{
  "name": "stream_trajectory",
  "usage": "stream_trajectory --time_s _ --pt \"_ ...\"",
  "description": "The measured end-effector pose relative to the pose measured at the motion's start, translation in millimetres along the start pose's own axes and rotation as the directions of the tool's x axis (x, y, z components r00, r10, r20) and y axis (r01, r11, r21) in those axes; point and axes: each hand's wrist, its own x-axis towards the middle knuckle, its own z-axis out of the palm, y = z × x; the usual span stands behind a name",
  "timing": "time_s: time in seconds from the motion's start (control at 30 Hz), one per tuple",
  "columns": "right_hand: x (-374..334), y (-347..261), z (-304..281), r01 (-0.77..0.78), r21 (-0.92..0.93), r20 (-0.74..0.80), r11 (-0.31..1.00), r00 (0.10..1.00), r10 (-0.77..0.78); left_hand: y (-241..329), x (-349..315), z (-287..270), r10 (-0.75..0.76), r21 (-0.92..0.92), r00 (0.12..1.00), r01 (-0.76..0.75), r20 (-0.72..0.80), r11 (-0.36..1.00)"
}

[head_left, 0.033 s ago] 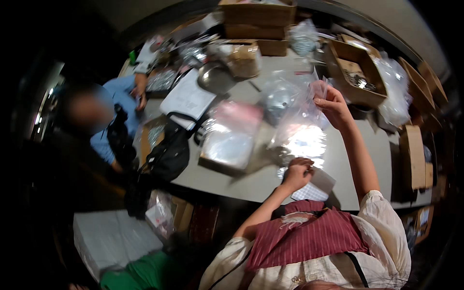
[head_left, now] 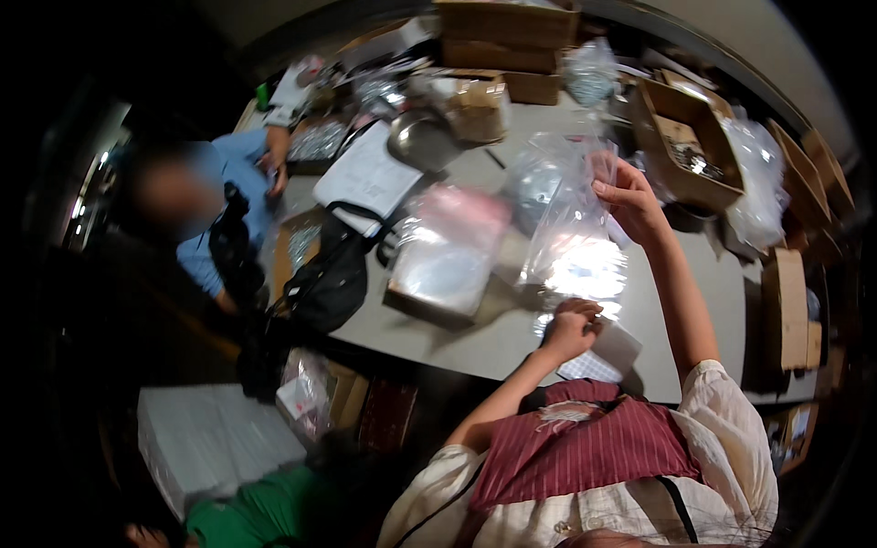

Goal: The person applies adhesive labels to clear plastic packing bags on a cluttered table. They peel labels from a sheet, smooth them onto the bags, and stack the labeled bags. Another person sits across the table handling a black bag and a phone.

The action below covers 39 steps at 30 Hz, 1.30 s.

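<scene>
One clear plastic bag (head_left: pixel 568 215) in the right hand (head_left: pixel 630 196), mostly leftward.

Pale table (head_left: pixel 720 306), dim wall (head_left: pixel 731 32)

The dim room falls to black at the fisheye's curved rim, while the pale table (head_left: pixel 720 315) is brighter, with white glare on the clear plastic (head_left: pixel 589 269), shadows beside the plastic-topped stack (head_left: pixel 446 260), and slight blur.
</scene>
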Motion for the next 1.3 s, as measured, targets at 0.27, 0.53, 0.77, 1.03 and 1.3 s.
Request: stream_trajectory --time_s 0.27,0.53,0.77,1.03,1.3 --pt "102.5 128.9 90.1 0.233 -0.829 0.141 0.509 0.967 -0.212 -14.0 1.7 12.7 0.14 -0.003 0.971 -0.143 -0.193 0.99" --pt "80.2 169.4 145.5 0.493 -0.862 0.473 -0.122 0.867 0.156 -14.4 0.6 11.7 -0.016 0.055 0.998 0.02 -0.067 0.998" --pt "85.5 167.0 151.3 0.475 -0.862 0.41 -0.174 0.858 0.31 -16.9 -0.6 14.9 -0.009 0.013 0.996 0.01 -0.086 1.0" --pt "-50.2 100.5 48.2 0.366 -0.763 0.282 0.533 0.93 -0.235 -21.7 -1.1 15.4 0.059 0.061 0.969 -0.045 -0.24 0.997" --pt "-196.0 100.2 -78.9 -0.373 -0.521 -0.239 0.767 0.927 0.289 37.9 5.4 -14.1 -0.476 -0.297 0.856 0.409 -0.202 0.863"
